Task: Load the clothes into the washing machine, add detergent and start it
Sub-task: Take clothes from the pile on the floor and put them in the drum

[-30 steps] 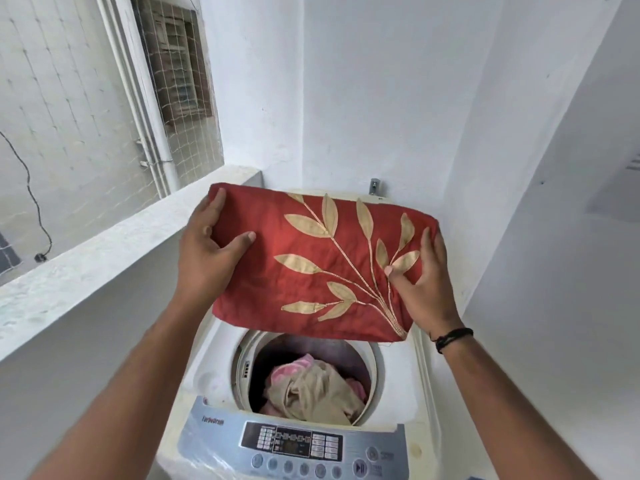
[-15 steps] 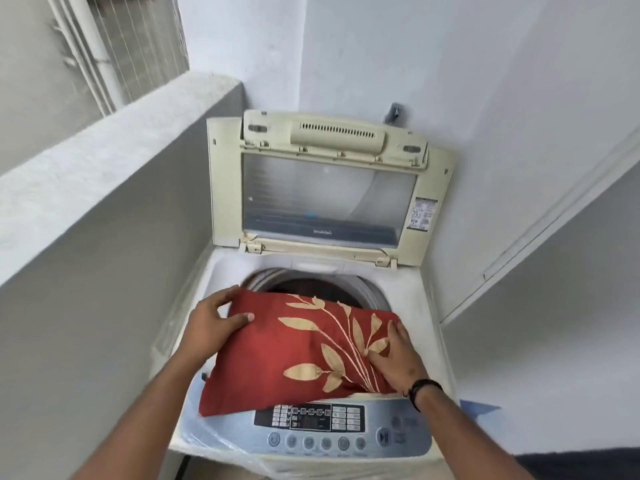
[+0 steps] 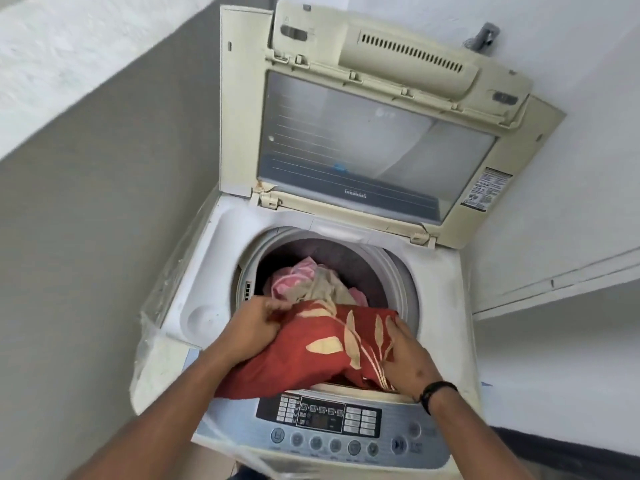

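Your left hand (image 3: pixel 254 329) has its fingers (image 3: pixel 273 306) curled, pinching the far left edge of the red cloth (image 3: pixel 311 355). Your right hand (image 3: pixel 408 355) lies on the cloth's right side, fingers (image 3: pixel 393 325) fairly straight and pressing down; whether the thumb hooks under the fabric cannot be told.

The red cloth, with its cream leaf print, sits half over the front rim of the drum (image 3: pixel 398 271), its near edge draped toward the control panel (image 3: pixel 332 420). It is partly in, not yet dropped.

Progress, as a judgement: loading is under way. Pink and beige clothes (image 3: pixel 304 282) are already in the drum. The lid (image 3: pixel 374 133) stands open. Left to do: push this cloth in, add detergent, close the lid, start. No detergent is in view, and the panel display is too blurred to read.

Count: one washer (image 3: pixel 194 299), one lid, one red cloth in hand, at least two garments in the drum (exact number hidden), two hands, one dark band (image 3: pixel 438 391) on your right wrist.
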`<state>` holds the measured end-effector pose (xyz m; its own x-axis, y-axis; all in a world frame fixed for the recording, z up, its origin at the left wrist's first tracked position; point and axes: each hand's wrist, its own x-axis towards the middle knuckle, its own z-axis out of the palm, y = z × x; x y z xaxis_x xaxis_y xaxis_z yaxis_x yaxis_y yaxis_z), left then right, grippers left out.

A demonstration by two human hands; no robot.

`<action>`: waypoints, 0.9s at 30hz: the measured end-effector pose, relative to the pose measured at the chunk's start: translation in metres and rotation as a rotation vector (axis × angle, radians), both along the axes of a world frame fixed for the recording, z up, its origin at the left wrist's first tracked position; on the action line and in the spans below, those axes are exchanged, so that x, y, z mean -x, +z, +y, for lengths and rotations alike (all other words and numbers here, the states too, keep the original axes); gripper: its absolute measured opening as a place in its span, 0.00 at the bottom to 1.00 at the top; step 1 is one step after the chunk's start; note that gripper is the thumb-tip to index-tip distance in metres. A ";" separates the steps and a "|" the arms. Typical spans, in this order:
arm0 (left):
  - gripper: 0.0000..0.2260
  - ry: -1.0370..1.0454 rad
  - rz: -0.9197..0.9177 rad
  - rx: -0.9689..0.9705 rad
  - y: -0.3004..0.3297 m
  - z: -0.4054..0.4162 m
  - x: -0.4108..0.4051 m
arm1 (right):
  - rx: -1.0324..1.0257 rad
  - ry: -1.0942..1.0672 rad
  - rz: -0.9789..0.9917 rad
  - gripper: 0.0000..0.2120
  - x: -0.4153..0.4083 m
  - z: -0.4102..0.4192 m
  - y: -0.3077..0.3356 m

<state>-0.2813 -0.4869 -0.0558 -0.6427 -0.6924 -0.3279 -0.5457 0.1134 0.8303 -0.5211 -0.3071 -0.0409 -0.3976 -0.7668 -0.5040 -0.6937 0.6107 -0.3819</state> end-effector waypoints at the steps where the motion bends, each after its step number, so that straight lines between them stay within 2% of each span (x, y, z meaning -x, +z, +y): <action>1: 0.30 0.112 0.088 0.076 0.004 -0.004 0.005 | 0.038 -0.005 0.032 0.38 0.002 -0.008 0.006; 3: 0.26 0.313 0.201 0.254 0.008 -0.018 0.016 | 0.135 -0.048 0.138 0.40 0.009 -0.026 0.017; 4: 0.24 0.362 0.199 0.336 0.008 -0.027 0.021 | 0.196 -0.069 0.175 0.41 0.015 -0.035 0.018; 6: 0.28 0.332 0.092 0.423 0.003 -0.043 0.027 | 0.246 -0.066 0.209 0.45 0.025 -0.054 0.013; 8: 0.34 0.173 -0.128 0.376 -0.015 -0.054 0.034 | 0.128 -0.017 0.196 0.50 0.034 -0.070 -0.010; 10: 0.37 -0.065 -0.402 0.266 -0.041 -0.057 0.037 | -0.117 0.005 0.087 0.56 0.037 -0.081 -0.042; 12: 0.28 -0.321 -0.625 0.264 -0.060 -0.054 0.039 | -0.399 0.032 0.021 0.62 0.036 -0.086 -0.074; 13: 0.22 -0.421 -0.684 0.315 -0.066 -0.052 0.043 | -0.531 0.061 -0.001 0.62 0.034 -0.089 -0.086; 14: 0.19 -0.490 -0.721 0.367 -0.071 -0.051 0.048 | -0.628 0.100 -0.019 0.57 0.032 -0.090 -0.099; 17: 0.17 -0.597 -0.898 0.451 -0.076 -0.048 0.070 | -0.650 0.113 -0.107 0.34 0.029 -0.108 -0.129; 18: 0.23 -0.608 -0.953 0.466 -0.081 -0.046 0.077 | -0.602 0.078 -0.109 0.30 0.032 -0.115 -0.143; 20: 0.45 -0.649 -0.996 0.517 -0.093 -0.041 0.088 | -0.523 0.050 -0.016 0.26 0.035 -0.128 -0.165; 22: 0.58 -0.747 -0.899 0.481 -0.109 -0.038 0.095 | -0.472 0.163 0.148 0.26 0.027 -0.136 -0.147; 25: 0.65 -0.893 -0.815 0.253 -0.139 -0.027 0.098 | -0.269 0.503 0.318 0.28 0.002 -0.136 -0.107; 27: 0.66 -0.946 -0.864 0.273 -0.158 -0.021 0.096 | -0.228 0.594 0.298 0.28 -0.015 -0.127 -0.096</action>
